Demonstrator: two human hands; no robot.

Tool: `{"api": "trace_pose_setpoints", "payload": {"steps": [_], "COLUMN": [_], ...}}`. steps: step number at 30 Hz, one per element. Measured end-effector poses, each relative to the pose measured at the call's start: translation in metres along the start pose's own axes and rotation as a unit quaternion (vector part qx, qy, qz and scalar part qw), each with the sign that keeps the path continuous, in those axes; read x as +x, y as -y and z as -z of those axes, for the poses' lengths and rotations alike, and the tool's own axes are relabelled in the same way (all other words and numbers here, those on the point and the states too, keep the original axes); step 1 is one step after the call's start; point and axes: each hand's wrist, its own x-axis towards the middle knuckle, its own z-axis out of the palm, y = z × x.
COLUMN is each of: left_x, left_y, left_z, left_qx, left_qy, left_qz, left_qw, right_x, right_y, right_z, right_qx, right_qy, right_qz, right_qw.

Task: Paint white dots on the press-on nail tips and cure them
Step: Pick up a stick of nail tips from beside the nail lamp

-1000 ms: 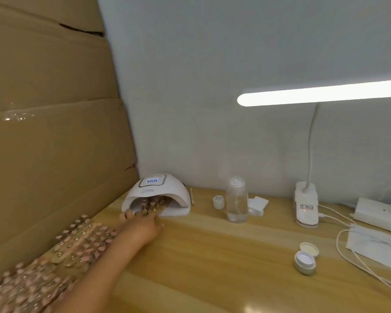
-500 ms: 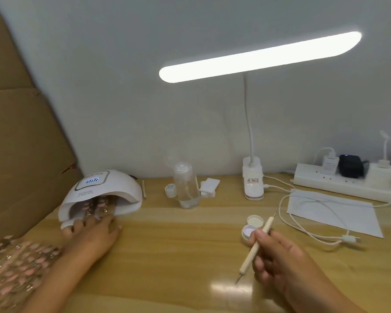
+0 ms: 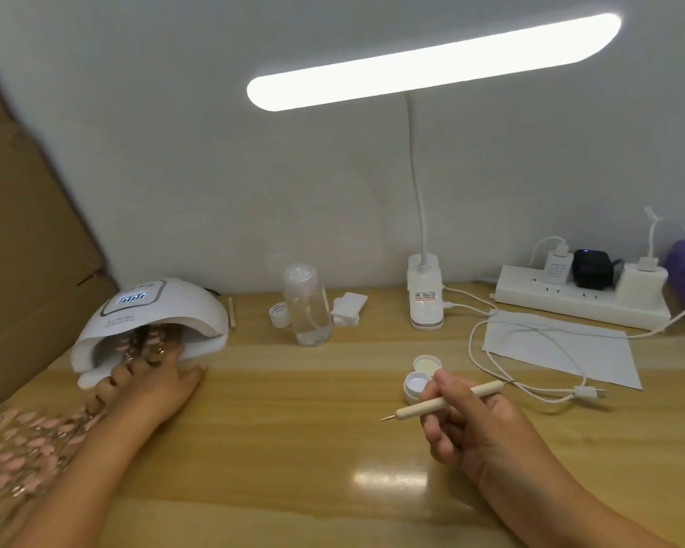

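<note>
Curing likely underway — left hand (image 3: 151,389) still at lamp (image 3: 175,310) mouth, fingers (image 3: 115,383) spread by nail tips (image 3: 151,340); right hand (image 3: 479,429) pinches dotting pen (image 3: 416,408), now tilted level beside paint pot (image 3: 415,383).

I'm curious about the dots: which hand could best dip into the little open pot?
Right, probably. The right hand grips the dotting tool beside the open pot; the left hand rests at the curing lamp.
</note>
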Motion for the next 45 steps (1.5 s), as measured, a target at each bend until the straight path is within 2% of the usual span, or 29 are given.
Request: {"api": "trace_pose_setpoints", "payload": {"steps": [8,18,19,21,23,24,26,28,29,34,37,41,45], "left_x": [-0.019,-0.155,-0.166,-0.175,-0.164,-0.152,-0.118,-0.083,-0.068,-0.011,0.007,0.016,0.015], "left_y": [-0.006,-0.02,-0.023,-0.021,-0.009,-0.001,0.014,0.022,0.024,0.024,0.022,0.025,0.024], "left_z": [0.012,0.009,0.009,0.013,0.029,0.038,0.052,0.057,0.056,0.044,0.041,0.036,0.031], "left_qx": [0.032,0.097,0.078,0.028,-0.038,-0.064,-0.061,0.019,0.049,0.119,0.102,0.058,0.078], "left_qy": [0.012,-0.015,0.005,0.102,0.198,0.205,0.122,0.017,-0.006,0.053,0.081,0.065,0.043], "left_qz": [-0.011,-0.198,-0.23,-0.297,-0.318,-0.3,-0.223,-0.142,-0.111,-0.022,0.014,0.044,0.034], "left_qw": [0.999,0.975,0.97,0.949,0.926,0.93,0.965,0.99,0.993,0.991,0.991,0.995,0.995], "right_x": [0.0,0.011,0.012,0.013,0.013,0.014,0.015,0.015,0.015,0.013,0.012,0.013,0.014], "right_y": [-0.002,-0.01,-0.011,-0.011,-0.01,-0.01,-0.011,-0.011,-0.011,-0.014,-0.017,-0.019,-0.02], "right_z": [0.0,0.007,0.007,0.008,0.011,0.012,0.016,0.017,0.017,0.013,0.013,0.015,0.014], "right_qx": [-0.015,-0.032,-0.035,-0.037,-0.041,-0.04,-0.035,-0.038,-0.04,-0.046,-0.048,-0.046,-0.056], "right_qy": [0.014,-0.011,-0.017,-0.037,-0.047,-0.048,-0.047,-0.041,-0.037,-0.031,-0.03,-0.008,0.002], "right_qz": [0.003,0.012,0.014,0.019,0.022,0.019,0.011,0.009,0.01,0.026,0.036,0.032,0.031], "right_qw": [1.0,0.999,0.999,0.998,0.998,0.998,0.998,0.998,0.998,0.998,0.998,0.998,0.998]}}
